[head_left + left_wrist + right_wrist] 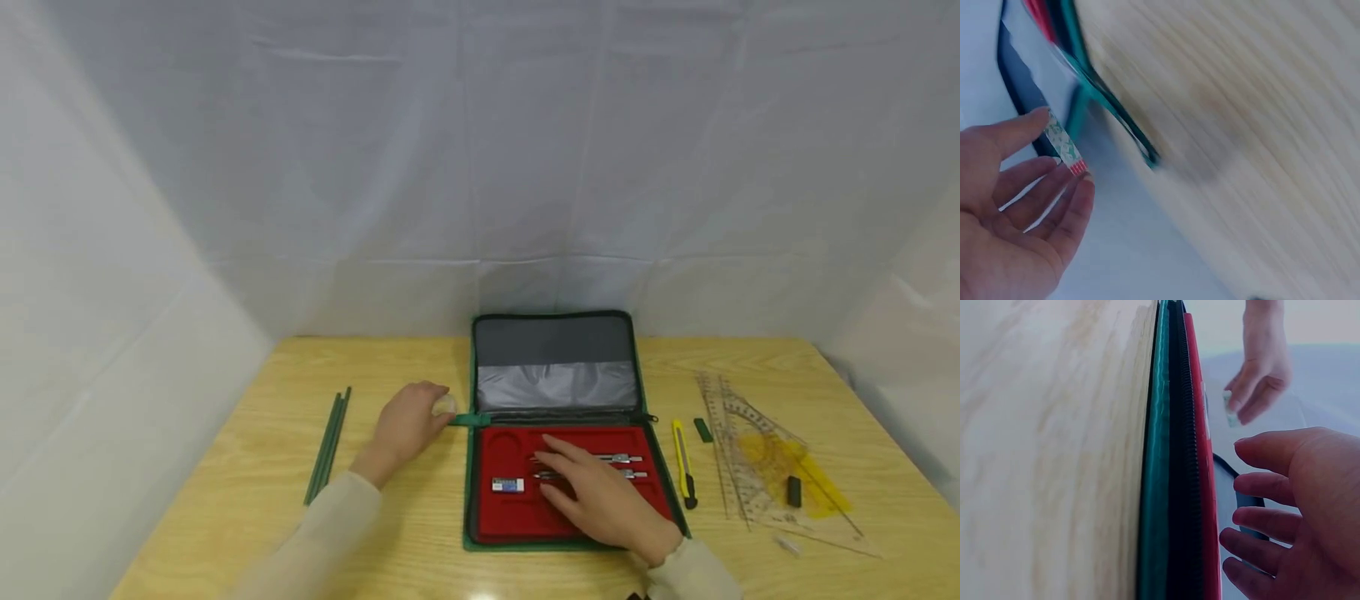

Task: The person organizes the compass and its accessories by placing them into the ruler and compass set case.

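Observation:
Between its thumb and fingertips my left hand [408,423] pinches a small whitish disc [445,405], whose edge shows green and red print in the left wrist view. The disc is raised off the table, left of an open zip case [555,546] with a red moulded tray [501,517]. My right hand [596,497] hovers over this tray, fingers spread and loosely bent, gripping nothing. Partly under it in the head view lie two metal compasses [626,458]. A white and blue eraser [508,485] sits at the tray's left. Above that is a round recess [504,444].
Green pencils [327,450] lie on the table's left. Right of the case are a yellow cutter [682,458], a small green block [702,430], clear and yellow set squares [780,467], a dark block [794,492] and a small whitish piece [787,546]. A green strap [468,420] juts from the case.

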Tool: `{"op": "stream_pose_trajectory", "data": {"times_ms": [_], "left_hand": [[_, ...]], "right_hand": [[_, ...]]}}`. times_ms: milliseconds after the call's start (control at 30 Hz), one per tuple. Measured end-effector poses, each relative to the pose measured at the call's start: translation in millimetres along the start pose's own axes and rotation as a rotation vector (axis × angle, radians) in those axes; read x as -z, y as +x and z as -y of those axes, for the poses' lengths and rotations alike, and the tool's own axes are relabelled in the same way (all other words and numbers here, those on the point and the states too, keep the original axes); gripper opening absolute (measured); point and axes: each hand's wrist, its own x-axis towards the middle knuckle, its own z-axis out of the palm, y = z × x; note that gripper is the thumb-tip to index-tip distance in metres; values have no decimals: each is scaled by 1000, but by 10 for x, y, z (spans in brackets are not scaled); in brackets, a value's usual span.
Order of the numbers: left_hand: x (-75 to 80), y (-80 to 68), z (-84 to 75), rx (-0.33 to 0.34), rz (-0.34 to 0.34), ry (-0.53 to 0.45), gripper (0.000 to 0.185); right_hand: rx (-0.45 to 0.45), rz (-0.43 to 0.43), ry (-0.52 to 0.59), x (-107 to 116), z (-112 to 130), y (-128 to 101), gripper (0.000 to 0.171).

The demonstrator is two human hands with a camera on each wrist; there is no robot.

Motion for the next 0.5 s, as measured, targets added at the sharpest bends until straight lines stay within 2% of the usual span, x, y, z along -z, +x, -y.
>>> {"op": "stream_pose_trajectory", "data": {"times_ms": [100,233,333,500], "left_hand": [[-44,-1,-191,-119,24,-48,33],[-85,-4,-382,-253,140,-127,35],[-116,-2,-458,-294,218,-134,37],[-185,8,-505,-342,248,-92,36]], "right_hand": [[-11,3,3,-1,-12,-13,44],[-31,-2,-5,0,-16,-29,44],[-35,-5,-10,5,-14,-40,45],[-36,2,-6,11,-20,-61,45]]}}
